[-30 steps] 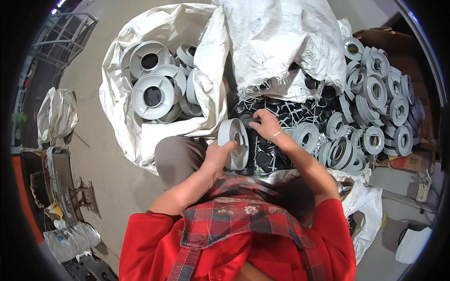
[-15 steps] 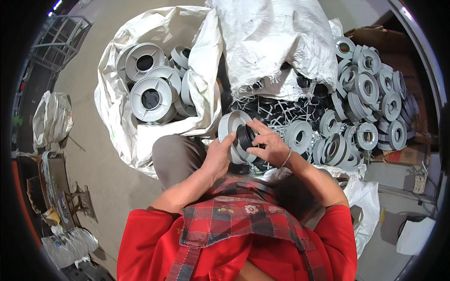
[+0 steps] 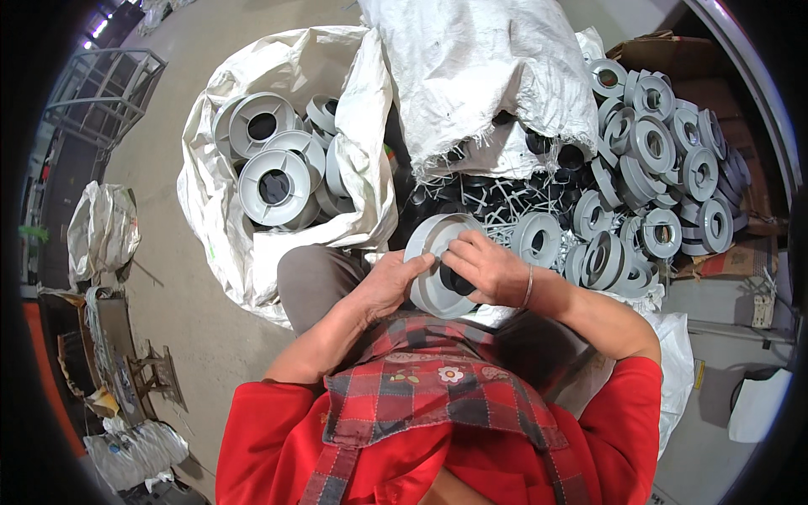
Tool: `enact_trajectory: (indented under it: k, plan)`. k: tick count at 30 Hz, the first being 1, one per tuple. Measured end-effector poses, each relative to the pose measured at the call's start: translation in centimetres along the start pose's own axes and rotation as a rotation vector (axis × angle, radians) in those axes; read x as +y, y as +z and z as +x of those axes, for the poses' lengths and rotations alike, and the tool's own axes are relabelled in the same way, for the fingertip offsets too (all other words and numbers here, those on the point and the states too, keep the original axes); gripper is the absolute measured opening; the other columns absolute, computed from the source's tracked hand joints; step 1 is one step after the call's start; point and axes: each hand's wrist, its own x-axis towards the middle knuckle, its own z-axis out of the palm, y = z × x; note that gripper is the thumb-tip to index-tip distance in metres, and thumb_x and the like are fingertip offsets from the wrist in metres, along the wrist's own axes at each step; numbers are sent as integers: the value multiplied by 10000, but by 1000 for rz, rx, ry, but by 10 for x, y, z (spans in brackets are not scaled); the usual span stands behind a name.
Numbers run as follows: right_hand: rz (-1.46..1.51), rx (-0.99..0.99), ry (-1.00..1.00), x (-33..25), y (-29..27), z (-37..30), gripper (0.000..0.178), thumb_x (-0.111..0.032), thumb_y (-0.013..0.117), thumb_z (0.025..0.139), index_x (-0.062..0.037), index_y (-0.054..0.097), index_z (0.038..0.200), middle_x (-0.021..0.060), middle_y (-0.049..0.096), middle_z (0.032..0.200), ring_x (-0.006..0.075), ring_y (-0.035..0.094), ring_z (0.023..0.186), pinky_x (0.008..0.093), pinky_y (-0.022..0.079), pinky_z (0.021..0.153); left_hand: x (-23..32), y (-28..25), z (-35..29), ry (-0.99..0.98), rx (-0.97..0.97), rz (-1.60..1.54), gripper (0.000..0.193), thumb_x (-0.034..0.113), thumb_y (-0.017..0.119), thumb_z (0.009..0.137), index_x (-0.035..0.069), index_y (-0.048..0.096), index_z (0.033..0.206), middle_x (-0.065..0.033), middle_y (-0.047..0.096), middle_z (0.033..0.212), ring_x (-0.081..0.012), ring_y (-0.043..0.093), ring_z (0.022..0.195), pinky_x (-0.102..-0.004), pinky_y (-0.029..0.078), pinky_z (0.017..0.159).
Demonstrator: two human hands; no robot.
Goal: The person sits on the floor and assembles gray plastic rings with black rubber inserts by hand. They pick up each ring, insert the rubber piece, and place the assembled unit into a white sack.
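Observation:
Held just above my lap is a grey flanged plastic ring (image 3: 427,239), its wide opening tilted up. My left hand (image 3: 389,284) is closed on its near left rim, the thumb lying over the edge. A black ring (image 3: 455,281) sits at the middle of the grey piece, partly covered by fingers. My right hand (image 3: 491,266) is closed with its fingers curled over that black ring; the fingertips are partly hidden. Just beyond the hands lie loose white strips (image 3: 498,234) and another grey ring (image 3: 535,238).
At the left stands an open white woven sack (image 3: 199,181) with several grey flanged rings (image 3: 273,187). A second white sack (image 3: 492,67) lies ahead, black parts (image 3: 505,187) at its frayed mouth. Several grey rings (image 3: 652,143) are heaped at the right beside cardboard (image 3: 741,263).
My right hand has turned and moved down and inward over the black ring, its fingers now curled instead of spread. The grey ring has tipped to face up more and shifted slightly right.

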Motion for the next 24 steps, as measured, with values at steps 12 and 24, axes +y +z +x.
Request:
enact_trajectory:
  k: [12, 24]
  plan:
    - [854, 288, 669, 13, 31, 1, 672, -361, 724, 782, 129, 438, 1142, 206, 636, 865, 269, 660, 617, 301, 539, 502, -6, 20, 1, 365, 181, 105, 272, 217, 625, 885, 20, 527, 1045, 24, 548, 797, -54, 478, 649, -223, 406, 571]
    - [-477, -375, 768, 142, 79, -119, 404, -125, 563, 782, -61, 508, 1177, 122, 539, 1129, 300, 464, 1116, 448, 434, 846, 106, 2, -24, 1391, 804, 907, 997, 208, 735, 758, 6, 59, 1463, -210, 165, 1502, -300, 172, 1393, -388, 130, 1130]
